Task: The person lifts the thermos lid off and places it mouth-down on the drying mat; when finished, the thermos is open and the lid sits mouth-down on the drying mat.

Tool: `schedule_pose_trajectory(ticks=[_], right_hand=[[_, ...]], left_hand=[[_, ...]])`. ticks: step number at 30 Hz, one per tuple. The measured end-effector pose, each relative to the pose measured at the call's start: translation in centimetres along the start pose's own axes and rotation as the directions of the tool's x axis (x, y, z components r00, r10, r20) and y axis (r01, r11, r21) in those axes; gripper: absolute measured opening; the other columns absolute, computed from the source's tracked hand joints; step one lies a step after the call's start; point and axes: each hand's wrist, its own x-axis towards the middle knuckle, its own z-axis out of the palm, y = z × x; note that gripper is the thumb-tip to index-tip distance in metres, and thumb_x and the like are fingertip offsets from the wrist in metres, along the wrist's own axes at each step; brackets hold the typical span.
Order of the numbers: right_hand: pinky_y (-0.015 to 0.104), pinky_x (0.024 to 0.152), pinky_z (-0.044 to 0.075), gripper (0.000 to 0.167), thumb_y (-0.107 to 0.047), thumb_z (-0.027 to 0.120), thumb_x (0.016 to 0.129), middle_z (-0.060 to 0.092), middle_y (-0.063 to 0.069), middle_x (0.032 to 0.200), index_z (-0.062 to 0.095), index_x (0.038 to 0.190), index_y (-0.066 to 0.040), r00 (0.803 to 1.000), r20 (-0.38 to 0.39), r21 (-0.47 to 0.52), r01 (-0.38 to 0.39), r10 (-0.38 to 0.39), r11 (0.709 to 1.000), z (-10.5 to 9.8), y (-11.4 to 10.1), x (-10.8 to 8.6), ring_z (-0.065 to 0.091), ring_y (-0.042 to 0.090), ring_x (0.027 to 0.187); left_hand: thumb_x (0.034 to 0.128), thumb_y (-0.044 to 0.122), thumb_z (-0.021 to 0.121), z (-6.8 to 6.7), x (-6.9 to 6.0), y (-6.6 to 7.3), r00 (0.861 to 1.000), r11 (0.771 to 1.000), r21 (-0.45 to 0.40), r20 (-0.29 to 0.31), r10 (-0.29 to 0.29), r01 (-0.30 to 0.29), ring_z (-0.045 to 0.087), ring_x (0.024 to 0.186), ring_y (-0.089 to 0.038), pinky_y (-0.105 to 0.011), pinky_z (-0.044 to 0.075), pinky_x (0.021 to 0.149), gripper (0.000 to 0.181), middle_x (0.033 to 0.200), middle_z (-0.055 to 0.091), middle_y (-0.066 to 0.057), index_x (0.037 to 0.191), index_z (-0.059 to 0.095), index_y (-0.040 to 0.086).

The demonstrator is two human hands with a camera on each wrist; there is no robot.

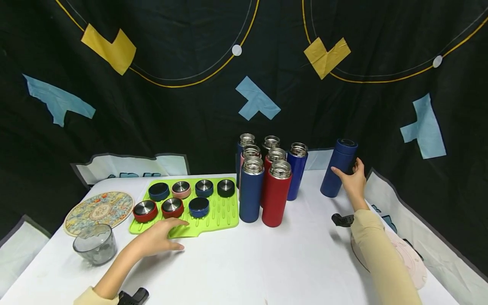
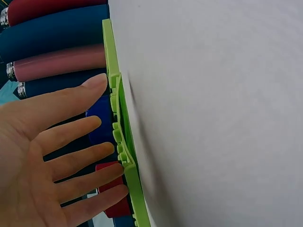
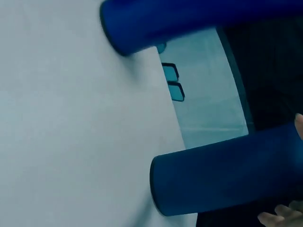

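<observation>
A capped dark blue thermos bottle [image 1: 337, 169] stands at the back right of the table. My right hand [image 1: 353, 182] is beside its right side, thumb across its front and fingers spread; in the right wrist view, fingertips [image 3: 280, 215] show just below the bottle. Whether they touch it I cannot tell. Over the front edge of a green drying mat [image 1: 221, 216] hovers my left hand [image 1: 157, 239], fingers extended and holding nothing. Several bottle lids lie on that mat, among them a blue lid [image 1: 199, 207] and a red lid [image 1: 172, 207] nearest the left hand.
Several uncapped bottles cluster mid-table, including a navy bottle [image 1: 250, 190], a red bottle [image 1: 276, 195] and a bright blue bottle [image 1: 297, 171]. A glass bowl [image 1: 96, 245] and a round patterned mat [image 1: 100, 211] are on the left. A pink round mat [image 1: 409, 258] lies under my right forearm.
</observation>
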Motion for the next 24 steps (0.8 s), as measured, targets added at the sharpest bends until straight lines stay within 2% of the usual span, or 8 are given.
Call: schedule_pose_trajectory(ticks=[4,7,10,14,19,24], right_hand=[[0.040,0.116,0.018,0.102,-0.032,0.075,0.084,0.013,0.014,0.159,0.005,0.155,-0.010,0.997,0.069,-0.026,-0.039,0.041,0.999,0.4,0.0,0.7,0.017,0.027,0.144],[0.045,0.115,0.022,0.098,-0.031,0.074,0.085,0.020,0.019,0.157,0.009,0.154,-0.006,0.996,0.083,-0.063,-0.024,0.030,0.998,0.6,-0.1,0.9,0.024,0.033,0.142],[0.050,0.111,0.029,0.089,-0.028,0.074,0.086,0.032,0.024,0.150,0.020,0.150,0.000,0.999,0.053,-0.098,-0.002,0.007,0.995,0.8,-0.1,1.0,0.035,0.039,0.136],[0.049,0.108,0.034,0.082,-0.026,0.076,0.084,0.041,0.026,0.144,0.030,0.146,0.003,1.000,-0.003,-0.100,0.025,-0.025,0.995,0.9,0.0,0.8,0.042,0.040,0.131],[0.045,0.107,0.038,0.082,-0.023,0.081,0.079,0.047,0.023,0.140,0.037,0.143,0.002,0.995,-0.082,-0.049,0.055,-0.059,0.997,1.2,0.5,0.4,0.046,0.036,0.128],[0.039,0.107,0.038,0.083,-0.023,0.084,0.075,0.049,0.017,0.141,0.041,0.143,-0.001,0.983,-0.177,0.042,0.058,-0.049,0.997,1.4,0.8,-0.4,0.047,0.029,0.129]], left_hand=[[0.0709,0.022,0.085,0.1,-0.1,0.0,1.000,1.000,0.001,0.000,-0.007,0.007,0.055,0.115,-0.039,-0.053,0.045,0.096,0.061,0.122,0.062,-0.017,0.123,0.061,0.000],[0.0707,0.022,0.085,0.2,0.0,0.0,1.000,1.000,0.005,0.001,-0.006,0.006,0.055,0.115,-0.039,-0.054,0.045,0.096,0.061,0.122,0.062,-0.016,0.123,0.061,0.001],[0.0706,0.022,0.085,0.2,0.1,0.0,1.000,1.000,0.010,0.003,-0.007,0.007,0.056,0.115,-0.039,-0.054,0.045,0.096,0.061,0.122,0.062,-0.016,0.123,0.061,0.001],[0.0708,0.021,0.085,0.2,0.2,-0.1,1.000,1.000,0.009,0.007,-0.010,0.010,0.056,0.115,-0.038,-0.054,0.045,0.096,0.061,0.122,0.062,-0.016,0.123,0.061,0.001],[0.0715,0.022,0.085,0.1,0.1,-0.1,1.000,1.000,0.005,0.014,-0.016,0.016,0.055,0.115,-0.038,-0.054,0.045,0.096,0.061,0.122,0.062,-0.016,0.123,0.061,0.001],[0.0727,0.023,0.084,0.0,0.0,0.0,1.000,1.000,0.005,0.015,-0.016,0.016,0.056,0.115,-0.038,-0.053,0.045,0.096,0.060,0.123,0.062,-0.015,0.124,0.061,0.002]])
